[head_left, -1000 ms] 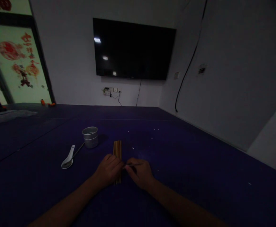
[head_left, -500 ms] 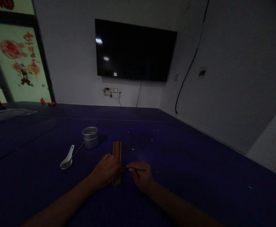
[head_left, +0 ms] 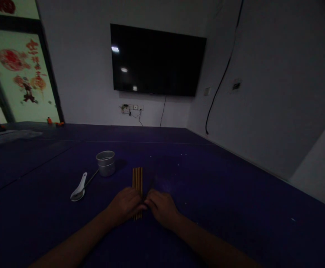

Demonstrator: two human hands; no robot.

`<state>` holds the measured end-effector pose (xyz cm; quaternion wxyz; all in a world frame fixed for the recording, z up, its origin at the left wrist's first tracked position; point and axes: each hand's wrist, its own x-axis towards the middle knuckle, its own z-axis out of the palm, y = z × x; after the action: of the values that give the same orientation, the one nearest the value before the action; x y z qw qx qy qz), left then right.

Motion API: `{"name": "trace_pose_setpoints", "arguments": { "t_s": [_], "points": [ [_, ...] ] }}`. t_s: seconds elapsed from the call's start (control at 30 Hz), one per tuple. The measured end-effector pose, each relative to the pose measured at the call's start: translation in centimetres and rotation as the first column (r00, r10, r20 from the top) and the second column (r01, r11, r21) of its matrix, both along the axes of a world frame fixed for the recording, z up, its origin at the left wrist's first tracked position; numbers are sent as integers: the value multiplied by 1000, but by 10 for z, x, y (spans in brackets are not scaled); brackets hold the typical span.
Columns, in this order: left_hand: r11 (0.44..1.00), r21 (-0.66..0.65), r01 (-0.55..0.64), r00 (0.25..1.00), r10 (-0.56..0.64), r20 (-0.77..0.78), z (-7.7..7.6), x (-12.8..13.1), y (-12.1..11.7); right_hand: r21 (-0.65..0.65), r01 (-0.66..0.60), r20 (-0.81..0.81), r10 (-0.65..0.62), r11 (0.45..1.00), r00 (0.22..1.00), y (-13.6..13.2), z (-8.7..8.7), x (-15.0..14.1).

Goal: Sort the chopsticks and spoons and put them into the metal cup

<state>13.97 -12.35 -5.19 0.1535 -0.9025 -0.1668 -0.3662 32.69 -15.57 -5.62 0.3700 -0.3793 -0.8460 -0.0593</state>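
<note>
A: Where're the chopsticks rel. to the L hand?

B: Right under it, side by side on the dark blue surface; ends stick out past it, far + near. R hand is just to their right, fingertips close to L's.

A: Containers?

B: One metal cup, upright, beyond the L hand & off to its left. Can't see what's in it. White soup spoon nearby w/ a thin-handled utensil resting in its bowl, handle running twd the cup.

A: And the grip?

B: L: fingers bent over the chopsticks, thumb out twd R; can't tell if it's clamped or just resting. R: thumb + fingertips pinched tog. on a thin dark item, too dim to ID.
</note>
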Motion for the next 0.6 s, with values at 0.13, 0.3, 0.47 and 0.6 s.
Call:
{"name": "trace_pose_setpoints", "arguments": {
  "t_s": [0.13,0.3,0.47,0.6],
  "points": [
    [991,-109,-80,996,76,-44,8,-1,-3,-24,214,-84,-215,977,973,2,1,3],
    [948,-283,-148,980,102,-172,9,-4,0,-169,487,-40,-500,857,865,9,5,7],
    [907,-380,-181,963,84,-257,3,-6,5,-278,578,125,-568,767,814,12,6,5],
    [887,-417,-198,952,72,-298,4,-6,5,-318,586,199,-552,745,810,12,6,6]
  ]
}}
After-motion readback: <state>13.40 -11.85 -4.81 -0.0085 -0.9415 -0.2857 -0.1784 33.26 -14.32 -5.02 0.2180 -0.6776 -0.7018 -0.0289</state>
